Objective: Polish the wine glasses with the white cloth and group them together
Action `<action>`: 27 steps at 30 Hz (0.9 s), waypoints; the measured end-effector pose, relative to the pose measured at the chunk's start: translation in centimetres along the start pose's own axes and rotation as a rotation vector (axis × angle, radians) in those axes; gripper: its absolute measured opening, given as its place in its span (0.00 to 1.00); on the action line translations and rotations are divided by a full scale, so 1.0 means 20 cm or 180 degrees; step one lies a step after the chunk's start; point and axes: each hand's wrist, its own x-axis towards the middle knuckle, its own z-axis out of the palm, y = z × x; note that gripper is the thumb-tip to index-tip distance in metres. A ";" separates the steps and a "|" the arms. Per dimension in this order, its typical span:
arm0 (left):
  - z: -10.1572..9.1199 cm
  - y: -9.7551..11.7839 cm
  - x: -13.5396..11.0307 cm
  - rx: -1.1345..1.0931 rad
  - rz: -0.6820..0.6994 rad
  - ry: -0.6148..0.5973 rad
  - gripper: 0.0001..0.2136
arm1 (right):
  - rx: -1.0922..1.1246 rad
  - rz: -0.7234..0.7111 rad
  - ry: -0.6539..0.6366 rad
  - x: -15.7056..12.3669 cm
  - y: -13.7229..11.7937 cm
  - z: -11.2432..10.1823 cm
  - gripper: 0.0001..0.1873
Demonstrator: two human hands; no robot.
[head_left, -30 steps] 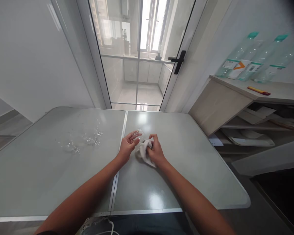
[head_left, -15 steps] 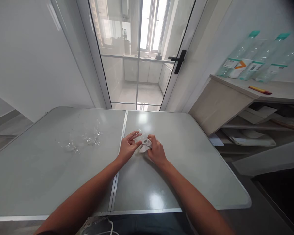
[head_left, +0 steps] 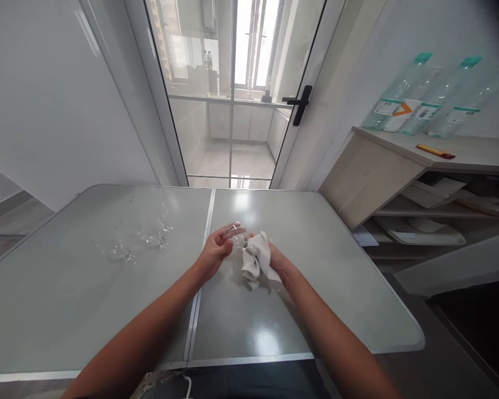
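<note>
My left hand is closed around a small clear glass, held just above the middle of a grey folding table. Right beside it, my right hand grips a crumpled white cloth that covers most of its fingers and touches the glass. Both forearms reach in from the bottom of the view.
Several clear glasses stand together on the table's left half. A wooden shelf unit at the right carries plastic bottles and papers. Behind the table is a glass door with a black handle.
My right hand has turned and lifted the cloth, so it now hangs loose over the hand instead of being bunched against the glass. The left hand has kept the glass in place.
</note>
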 end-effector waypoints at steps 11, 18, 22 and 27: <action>0.01 -0.03 0.01 0.0470 0.0383 0.0426 0.33 | -0.0873 -0.0814 0.0265 -0.02 0.03 0.03 0.07; 0.07 0.03 -0.06 0.1359 0.1144 0.0414 0.27 | -0.0024 -0.0671 0.2537 0.03 0.05 -0.05 0.15; 0.10 0.02 -0.09 0.1891 0.1722 0.0360 0.25 | 0.0898 -0.0297 0.1677 0.05 0.02 -0.03 0.14; 0.07 -0.03 -0.08 0.2242 0.2153 0.0018 0.27 | 0.1563 0.0219 0.0698 0.05 0.01 0.00 0.21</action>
